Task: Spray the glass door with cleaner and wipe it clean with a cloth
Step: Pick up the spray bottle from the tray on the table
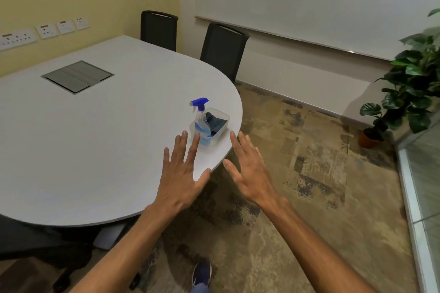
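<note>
A clear spray bottle (201,116) with a blue trigger head and blue liquid stands in a small clear plastic tub (223,118) near the table's rounded edge. A dark blue cloth (215,123) lies folded in the same tub. My left hand (183,173) hovers over the table just short of the tub, fingers spread and holding nothing. My right hand (250,169) is beside the table edge, to the right of the tub, also spread and empty. A glass panel (426,185) with a pale frame shows at the far right.
The tub sits on a large grey table (107,138) with a cable hatch (77,76). Two black chairs (223,50) stand behind it. A potted plant (409,83) is in the right corner on patterned carpet. Wall sockets (47,30) line the yellow wall.
</note>
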### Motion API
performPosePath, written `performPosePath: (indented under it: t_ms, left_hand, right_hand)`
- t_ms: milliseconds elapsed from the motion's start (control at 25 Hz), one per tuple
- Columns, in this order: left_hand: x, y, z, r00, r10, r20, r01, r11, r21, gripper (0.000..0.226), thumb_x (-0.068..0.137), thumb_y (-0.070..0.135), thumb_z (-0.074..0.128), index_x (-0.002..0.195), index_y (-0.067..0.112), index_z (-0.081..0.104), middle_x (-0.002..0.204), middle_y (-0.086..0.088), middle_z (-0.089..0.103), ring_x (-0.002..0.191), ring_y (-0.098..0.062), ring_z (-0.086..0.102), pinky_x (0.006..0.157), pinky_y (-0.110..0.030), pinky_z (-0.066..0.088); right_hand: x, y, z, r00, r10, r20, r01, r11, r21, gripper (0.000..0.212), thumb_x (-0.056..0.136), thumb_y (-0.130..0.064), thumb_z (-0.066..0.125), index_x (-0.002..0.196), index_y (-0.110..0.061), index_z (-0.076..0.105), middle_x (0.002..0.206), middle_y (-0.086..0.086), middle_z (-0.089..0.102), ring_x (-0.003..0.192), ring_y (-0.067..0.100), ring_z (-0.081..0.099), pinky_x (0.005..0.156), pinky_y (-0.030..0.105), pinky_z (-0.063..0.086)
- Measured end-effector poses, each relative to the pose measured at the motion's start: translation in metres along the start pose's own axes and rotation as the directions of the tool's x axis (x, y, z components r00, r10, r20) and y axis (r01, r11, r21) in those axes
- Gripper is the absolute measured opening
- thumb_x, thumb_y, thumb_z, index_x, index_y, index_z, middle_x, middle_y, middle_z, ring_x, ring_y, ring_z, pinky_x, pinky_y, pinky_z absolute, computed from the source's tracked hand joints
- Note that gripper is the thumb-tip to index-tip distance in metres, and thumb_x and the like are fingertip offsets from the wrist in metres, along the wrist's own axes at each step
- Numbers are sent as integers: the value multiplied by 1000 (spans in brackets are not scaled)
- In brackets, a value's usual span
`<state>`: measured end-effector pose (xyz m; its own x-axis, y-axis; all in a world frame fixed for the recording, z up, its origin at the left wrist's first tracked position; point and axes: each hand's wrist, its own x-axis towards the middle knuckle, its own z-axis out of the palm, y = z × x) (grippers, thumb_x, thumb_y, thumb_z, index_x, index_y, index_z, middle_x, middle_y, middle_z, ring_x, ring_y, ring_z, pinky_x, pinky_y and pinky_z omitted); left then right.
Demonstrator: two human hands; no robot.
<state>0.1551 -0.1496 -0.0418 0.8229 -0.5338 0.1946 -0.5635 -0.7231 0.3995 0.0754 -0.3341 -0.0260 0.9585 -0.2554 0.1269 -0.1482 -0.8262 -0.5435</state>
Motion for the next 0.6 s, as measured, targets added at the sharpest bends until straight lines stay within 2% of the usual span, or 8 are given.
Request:
performPosePath:
  t_ms: [200,280,400,600]
  left_hand:
    - [66,-17,20,997,-59,39,60,998,-4,88,87,73,26,151,38,-23,161,10,-33,157,-18,-19,128,-52,-5]
    - [93,-28,28,994,-92,60,96,993,-66,89,91,70,37,152,39,-19,166,9,-24,159,-21,-5,129,-51,7]
    - [132,-49,42,977,-188,100,202,966,-161,87,96,56,51,160,34,-4,172,5,-2,158,-23,17,125,-49,29]
    - [182,-79,67,950,-274,150,303,923,-236,74,99,49,52,161,29,15,169,2,21,153,-23,31,122,-45,35]
  right_hand:
    - [78,28,26,1000,-19,9,18,998,63,73,105,-52,46,162,-42,2,173,-11,1,160,13,1,122,36,0]
    - [112,41,39,1000,2,23,-4,996,88,73,104,-51,49,163,-40,7,173,-10,7,159,13,8,125,39,6]
    - [163,60,65,995,67,72,-75,990,120,70,102,-52,52,162,-39,18,172,-9,17,158,17,21,126,41,19]
    - [230,83,109,972,197,125,-221,949,225,61,100,-51,59,155,-38,35,164,-7,36,149,17,37,104,18,19]
